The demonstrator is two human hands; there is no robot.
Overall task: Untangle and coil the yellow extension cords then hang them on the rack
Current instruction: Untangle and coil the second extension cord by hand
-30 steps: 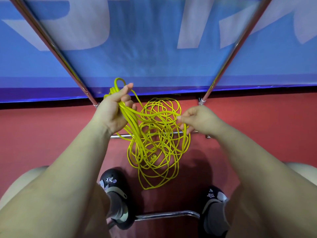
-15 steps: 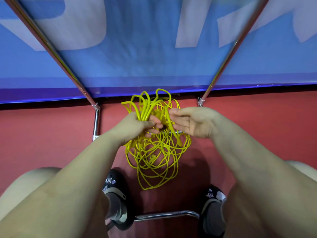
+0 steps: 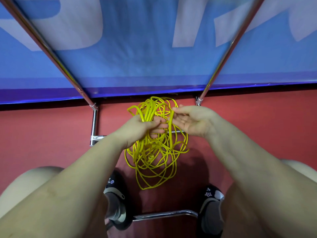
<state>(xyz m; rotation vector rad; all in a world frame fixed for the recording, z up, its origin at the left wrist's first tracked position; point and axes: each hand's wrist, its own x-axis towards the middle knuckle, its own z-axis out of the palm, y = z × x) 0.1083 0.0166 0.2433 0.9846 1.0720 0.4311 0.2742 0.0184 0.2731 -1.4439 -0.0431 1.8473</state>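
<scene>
Nearest the camera, 2 dark shoes (image 3: 116,200) stand on the red floor (image 3: 51,134), with a chrome bar (image 3: 164,214) between them. Just beyond, most of the yellow extension cords (image 3: 154,162) hang as a loose snarl of loops, not yet coiled. Above that, the left hand (image 3: 137,128) grips a gathered bundle of loops, while the right hand (image 3: 190,120), palm mostly open, pinches 1 strand at its fingertips. Farthest, the chrome rack (image 3: 221,66) uprights stand bare, so untangling looks early and hanging remains.
</scene>
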